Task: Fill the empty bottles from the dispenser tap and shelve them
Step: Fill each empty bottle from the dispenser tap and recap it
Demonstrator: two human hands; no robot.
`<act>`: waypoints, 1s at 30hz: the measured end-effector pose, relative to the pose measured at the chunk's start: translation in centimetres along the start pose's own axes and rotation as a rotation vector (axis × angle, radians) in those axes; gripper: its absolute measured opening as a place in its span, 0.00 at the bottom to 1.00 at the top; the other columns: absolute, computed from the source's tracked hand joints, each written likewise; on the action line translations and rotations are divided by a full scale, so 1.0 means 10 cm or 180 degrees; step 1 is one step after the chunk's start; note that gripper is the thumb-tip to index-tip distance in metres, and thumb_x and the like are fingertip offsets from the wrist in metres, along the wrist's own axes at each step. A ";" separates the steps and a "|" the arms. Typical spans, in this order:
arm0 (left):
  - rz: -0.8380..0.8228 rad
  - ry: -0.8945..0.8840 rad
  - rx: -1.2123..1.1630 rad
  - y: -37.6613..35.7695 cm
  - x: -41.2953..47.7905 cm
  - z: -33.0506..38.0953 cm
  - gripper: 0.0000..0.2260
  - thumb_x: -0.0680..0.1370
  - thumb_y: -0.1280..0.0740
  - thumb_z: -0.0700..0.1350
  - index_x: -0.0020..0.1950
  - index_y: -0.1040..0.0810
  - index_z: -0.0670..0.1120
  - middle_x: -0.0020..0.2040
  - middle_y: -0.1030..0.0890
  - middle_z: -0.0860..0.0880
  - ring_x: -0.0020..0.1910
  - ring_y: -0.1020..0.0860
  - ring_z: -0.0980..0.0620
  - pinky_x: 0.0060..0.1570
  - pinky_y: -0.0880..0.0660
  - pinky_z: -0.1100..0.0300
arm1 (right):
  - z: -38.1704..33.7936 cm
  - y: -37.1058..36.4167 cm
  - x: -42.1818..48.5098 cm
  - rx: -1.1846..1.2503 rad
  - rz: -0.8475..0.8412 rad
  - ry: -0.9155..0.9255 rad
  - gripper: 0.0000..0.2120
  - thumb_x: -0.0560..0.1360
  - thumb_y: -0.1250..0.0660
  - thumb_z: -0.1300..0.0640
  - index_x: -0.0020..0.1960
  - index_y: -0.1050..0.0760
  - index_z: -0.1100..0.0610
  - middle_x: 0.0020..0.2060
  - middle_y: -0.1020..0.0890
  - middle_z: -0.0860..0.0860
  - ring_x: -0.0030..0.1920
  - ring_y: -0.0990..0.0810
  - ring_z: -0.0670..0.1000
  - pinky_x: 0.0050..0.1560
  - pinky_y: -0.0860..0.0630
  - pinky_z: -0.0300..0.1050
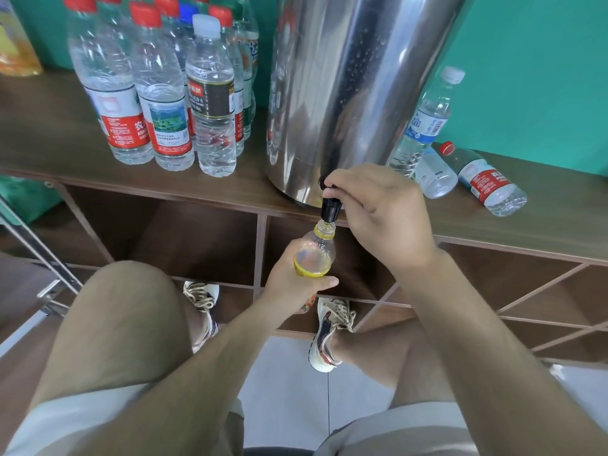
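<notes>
While the left hand (296, 281) grips a bottle (314, 255) under the tap (330, 210) the right hand (378, 209) pinches, full bottles (158, 93) stand upper left (empties (487, 182) lie right).

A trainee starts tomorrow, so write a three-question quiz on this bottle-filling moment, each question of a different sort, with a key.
1. True or false: the yellow-labelled bottle under the tap is capped.
2. Which hand grips that bottle? A. the left hand B. the right hand C. neither
3. Fill in: the red-capped bottle right of the dispenser lies on its ____.
Key: 1 false, its mouth is open; 2 A, while the right hand pinches the tap; 3 side.
</notes>
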State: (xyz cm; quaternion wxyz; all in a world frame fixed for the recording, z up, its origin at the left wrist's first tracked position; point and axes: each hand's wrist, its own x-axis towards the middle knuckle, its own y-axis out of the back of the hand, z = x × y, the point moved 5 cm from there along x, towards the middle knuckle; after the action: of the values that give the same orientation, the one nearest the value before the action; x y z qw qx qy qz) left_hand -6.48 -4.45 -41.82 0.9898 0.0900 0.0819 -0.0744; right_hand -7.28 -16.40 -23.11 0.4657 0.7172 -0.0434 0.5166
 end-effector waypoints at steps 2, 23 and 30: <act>0.0044 -0.0022 -0.0036 -0.01 0.01 -0.02 0.32 0.69 0.17 0.47 0.64 0.30 0.64 0.57 0.21 0.61 0.54 0.23 0.64 0.46 0.31 0.71 | -0.02 -0.01 -0.10 -0.0029 0.0240 0.0074 0.09 0.74 0.28 0.76 0.49 0.15 0.65 0.41 0.15 0.56 0.41 0.17 0.58 0.43 0.19 0.53; 0.0048 -0.0285 -0.0290 -0.04 0.17 -0.17 0.38 0.63 0.15 0.49 0.69 0.28 0.60 0.61 0.18 0.58 0.62 0.20 0.56 0.67 0.23 0.48 | 0.02 -0.06 -0.55 0.1221 0.0564 -0.1582 0.12 0.80 0.31 0.57 0.61 0.18 0.60 0.61 0.17 0.46 0.62 0.18 0.46 0.57 0.18 0.48; 0.0049 -0.0225 -0.0187 -0.05 0.15 -0.18 0.38 0.66 0.15 0.47 0.71 0.29 0.57 0.62 0.19 0.58 0.63 0.21 0.56 0.67 0.24 0.50 | 0.01 -0.04 -0.69 0.1170 0.0348 -0.1094 0.16 0.78 0.30 0.68 0.66 0.21 0.65 0.68 0.21 0.58 0.69 0.21 0.57 0.65 0.20 0.57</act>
State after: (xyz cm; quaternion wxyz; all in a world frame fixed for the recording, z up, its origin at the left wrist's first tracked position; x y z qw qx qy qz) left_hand -5.36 -4.79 -43.93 0.9948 0.0588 0.0482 -0.0675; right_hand -10.17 -19.16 -28.81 0.2848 0.8636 -0.0659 0.4108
